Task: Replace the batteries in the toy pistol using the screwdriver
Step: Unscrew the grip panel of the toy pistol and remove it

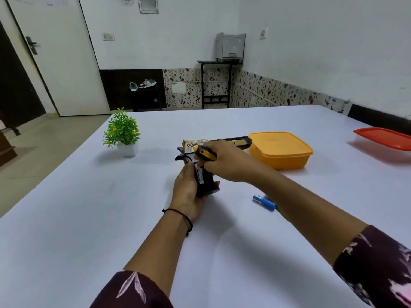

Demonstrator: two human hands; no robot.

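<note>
The black and gold toy pistol (231,142) is held just above the white table (89,218), barrel pointing right, grip toward me. My left hand (186,192) grips the pistol's grip, where a silver battery (199,174) lies in the uncovered compartment. My right hand (226,163) holds the yellow and black screwdriver (204,153) and reaches over the grip; its tip is hidden. Blue batteries (264,202) lie on the table beside my right forearm.
A yellow lidded box (281,150) sits just right of the pistol's barrel. A red lidded container (384,138) is at the far right edge. A small potted plant (123,134) stands at the left.
</note>
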